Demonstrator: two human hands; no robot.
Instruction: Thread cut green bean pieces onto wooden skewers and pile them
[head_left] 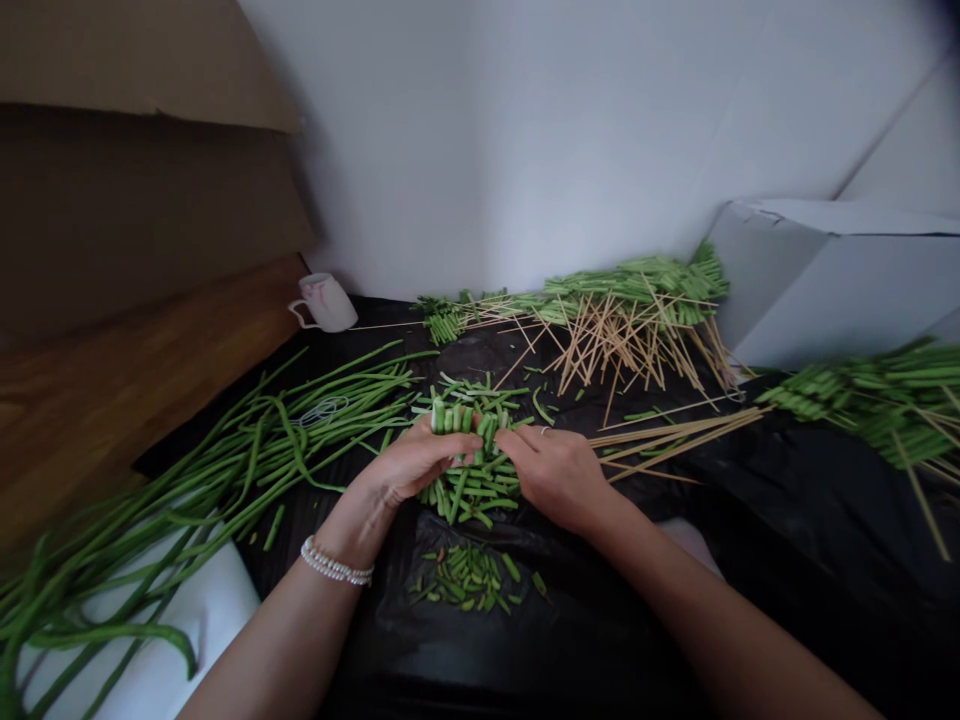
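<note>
Over the middle of the black plastic sheet (585,650), my left hand (412,462) is closed round a row of cut green bean pieces (452,418) standing side by side. My right hand (559,472) meets it from the right, its fingers pinched at the row's end against a green bean piece (486,430). Whether a stick runs through the row is hidden by the fingers. Beneath both hands lies a heap of cut bean pieces (480,492). Closer to me is a smaller pile of short bean ends (469,580). Several bare wooden skewers (675,435) lie right of my right hand.
Long whole beans (225,450) spread across the left side. Bean-loaded skewers (630,285) are stacked along the back wall, with more loaded skewers (862,390) at right. A white mug (328,303) stands back left. A cardboard box (150,190) and a white box (862,280) flank the area.
</note>
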